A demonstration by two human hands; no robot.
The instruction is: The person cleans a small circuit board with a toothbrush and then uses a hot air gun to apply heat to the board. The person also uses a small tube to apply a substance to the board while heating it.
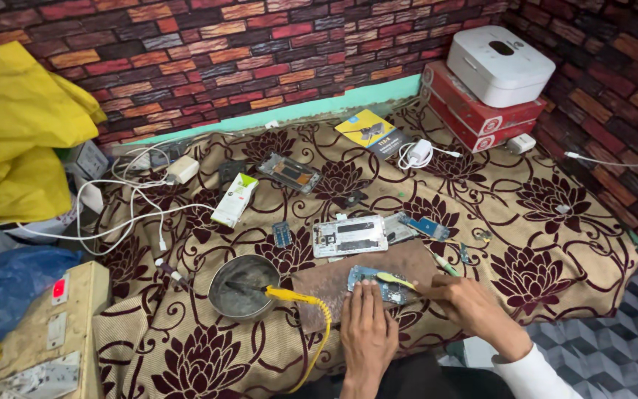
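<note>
Brick-patterned wallpaper backs a low platform covered with a beige cloth (555,244) printed with dark maroon flowers, and near its front edge lies a brown work pad (334,284) that serves as the landmark. On the pad's right half sits a small blue circuit board (369,278); the left hand (368,325) lies flat with fingers extended and together, its fingertips touching the board's near edge, apparently to pin it steady. The right hand (472,304) comes in from the pad's right side, fingers closed around a thin yellow-handled tool (399,280) whose tip rests across the board. Just left of the pad stands a round metal bowl (244,287), with a yellow-handled soldering iron (289,295) laid on its rim, likely so the hot tip stays off the cloth; its yellow cord trails toward the person. Behind the pad lies an opened silver phone frame (350,236) with another blue board (424,225) beside it. Far behind and to the right of the pad, a white box (500,65) sits on stacked red cartons (474,111). Well left of the pad, white cables (123,199) tangle
</note>
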